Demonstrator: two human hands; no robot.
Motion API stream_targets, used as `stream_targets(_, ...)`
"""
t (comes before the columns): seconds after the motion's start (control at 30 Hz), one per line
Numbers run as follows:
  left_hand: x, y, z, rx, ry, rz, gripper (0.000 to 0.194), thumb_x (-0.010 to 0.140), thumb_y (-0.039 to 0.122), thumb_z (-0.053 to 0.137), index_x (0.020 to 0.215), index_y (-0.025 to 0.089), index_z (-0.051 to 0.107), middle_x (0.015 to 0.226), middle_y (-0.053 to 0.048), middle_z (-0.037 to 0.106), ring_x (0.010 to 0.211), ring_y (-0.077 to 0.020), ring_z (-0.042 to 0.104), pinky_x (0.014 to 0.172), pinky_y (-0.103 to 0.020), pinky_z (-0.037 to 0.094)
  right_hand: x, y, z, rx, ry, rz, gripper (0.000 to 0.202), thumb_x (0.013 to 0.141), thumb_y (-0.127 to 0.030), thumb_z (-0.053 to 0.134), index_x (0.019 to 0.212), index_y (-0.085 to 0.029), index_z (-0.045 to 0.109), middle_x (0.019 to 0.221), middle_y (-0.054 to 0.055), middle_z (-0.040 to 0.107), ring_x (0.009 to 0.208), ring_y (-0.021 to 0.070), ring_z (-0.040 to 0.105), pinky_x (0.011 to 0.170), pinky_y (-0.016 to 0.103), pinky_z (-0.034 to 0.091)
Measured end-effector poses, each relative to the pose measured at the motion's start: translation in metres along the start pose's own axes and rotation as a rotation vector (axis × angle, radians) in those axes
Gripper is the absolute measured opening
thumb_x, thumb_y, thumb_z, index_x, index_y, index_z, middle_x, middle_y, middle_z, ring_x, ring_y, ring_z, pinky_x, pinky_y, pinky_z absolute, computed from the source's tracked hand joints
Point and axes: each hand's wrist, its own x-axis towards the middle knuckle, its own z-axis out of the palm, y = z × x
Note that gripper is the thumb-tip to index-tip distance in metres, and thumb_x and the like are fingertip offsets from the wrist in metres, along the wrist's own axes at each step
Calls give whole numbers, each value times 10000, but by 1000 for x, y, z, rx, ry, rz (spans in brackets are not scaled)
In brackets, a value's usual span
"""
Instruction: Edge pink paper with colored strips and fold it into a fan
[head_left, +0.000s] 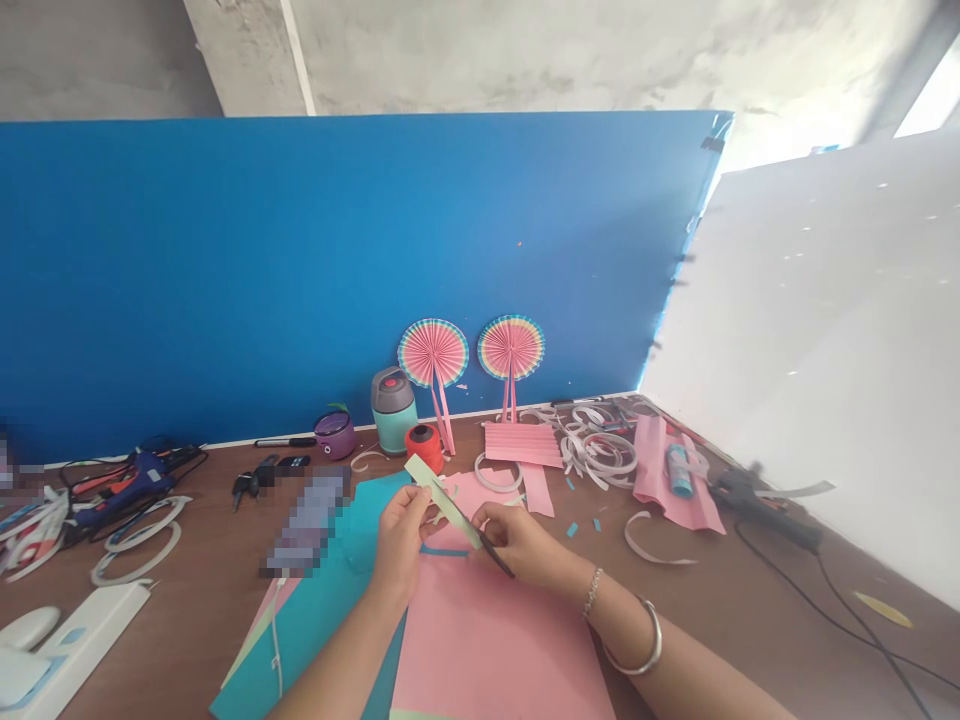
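Pink sheet (502,640): flat on the desk (675,620), below the hands; landmark for the places here.
Left hand (403,525): pinches the pale green strip (457,518) between thumb and fingers, over the far left part of the pink sheet.
Right hand (521,542): grasps a dark slim tool (499,560), its exact kind unclear, which lies along the strip above the pink sheet.
Pale green strip: held aslant above the far end of the pink sheet.
Teal sheet (315,640): left of the pink sheet, partly under it.
Paper fans (433,352): two, round and pleated, leaning at the blue partition (300,250), beyond the pink sheet.
Red spool (424,447) and teal-and-grey flask (394,415): beyond the pink sheet, toward its left.
Pleated pink paper (523,444): beyond the pink sheet, near coiled white strips (604,455).
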Motion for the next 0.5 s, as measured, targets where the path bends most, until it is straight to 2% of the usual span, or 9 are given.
stream_targets(0.13, -1, 3, 0, 60, 6, 14, 282, 710, 441, 664, 692, 186, 545, 788, -28, 681, 743, -169, 628, 598, -246, 472, 1, 0, 0, -2, -1, 1, 195, 689, -246, 669, 816, -188, 534, 461, -99, 432, 429, 68, 376, 430, 185, 284)
stream_targets(0.27, -2, 5, 0, 117, 28, 32, 275, 695, 432, 664, 659, 188, 544, 720, -13, 651, 673, -151, 594, 489, -210, 393, 0, -1, 0, -6, 7, 12, 210, 675, -247, 680, 811, -186, 532, 471, -95, 447, 428, 67, 378, 425, 185, 287)
stream_targets(0.5, -3, 4, 2, 132, 29, 39, 265, 682, 412, 665, 641, 182, 539, 664, 1, 597, 626, -132, 565, 450, -194, 333, -1, -5, 1, 27, 4, 3, 205, 678, -236, 670, 809, -186, 519, 475, -95, 458, 422, 68, 393, 415, 183, 282)
